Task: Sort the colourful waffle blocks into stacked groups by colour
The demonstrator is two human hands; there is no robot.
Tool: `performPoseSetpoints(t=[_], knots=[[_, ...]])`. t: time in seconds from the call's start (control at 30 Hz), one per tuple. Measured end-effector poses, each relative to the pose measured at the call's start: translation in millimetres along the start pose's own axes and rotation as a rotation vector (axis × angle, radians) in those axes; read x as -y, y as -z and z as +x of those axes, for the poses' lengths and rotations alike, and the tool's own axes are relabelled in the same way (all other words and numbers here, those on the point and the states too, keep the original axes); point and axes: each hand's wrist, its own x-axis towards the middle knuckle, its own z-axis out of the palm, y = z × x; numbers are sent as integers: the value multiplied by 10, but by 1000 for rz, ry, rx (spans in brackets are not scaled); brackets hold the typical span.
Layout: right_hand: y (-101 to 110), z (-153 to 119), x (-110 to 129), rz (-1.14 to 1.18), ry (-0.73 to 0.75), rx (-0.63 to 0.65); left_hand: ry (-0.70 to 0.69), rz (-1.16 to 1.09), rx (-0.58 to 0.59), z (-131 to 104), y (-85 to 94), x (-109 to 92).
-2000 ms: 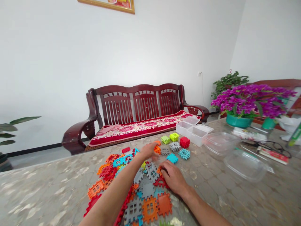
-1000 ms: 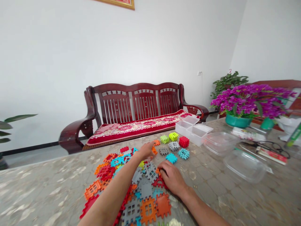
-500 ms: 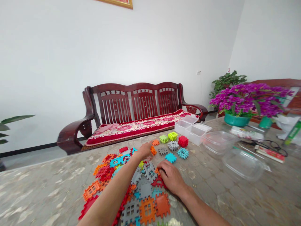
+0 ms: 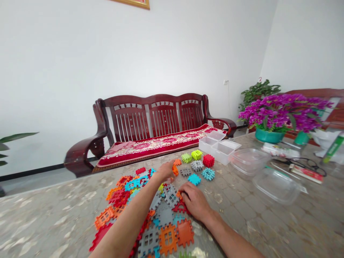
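My left hand (image 4: 165,172) reaches over the far side of a pile of flat interlocking plastic pieces (image 4: 165,214). Its fingers are closed at a small orange interlocking block (image 4: 175,171); their undersides are hidden. Just beyond lies another orange piece (image 4: 177,162). My right hand (image 4: 195,201) rests at the pile's right edge with curled fingers. Its fingertips are beside a grey window piece (image 4: 171,195) and a red piece (image 4: 180,206), and what they hold, if anything, is hidden. Assembled blocks stand farther right: red (image 4: 208,160), grey (image 4: 197,165), blue (image 4: 208,174) and yellow-green (image 4: 196,154).
Clear divided boxes (image 4: 223,150) and transparent plastic tubs (image 4: 276,186) stand right of the blocks. Beyond are glasses (image 4: 309,164) and purple flowers in a teal pot (image 4: 270,135). A wooden sofa (image 4: 150,114) with a red cushion is behind the table (image 4: 53,215).
Both hands stay nearly where they were, with at most a slight shift of the left fingers at the orange block. The whole view has moved a little.
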Motion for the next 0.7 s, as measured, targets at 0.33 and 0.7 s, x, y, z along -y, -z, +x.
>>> performPoseSetpoints(t=[0.33, 0.7], knots=[[16, 2, 21, -7, -2, -5, 5, -109, -102, -374, 246, 321], [-1, 11, 15, -11, 4, -22, 374, -294, -499, -1405, 271, 2026]])
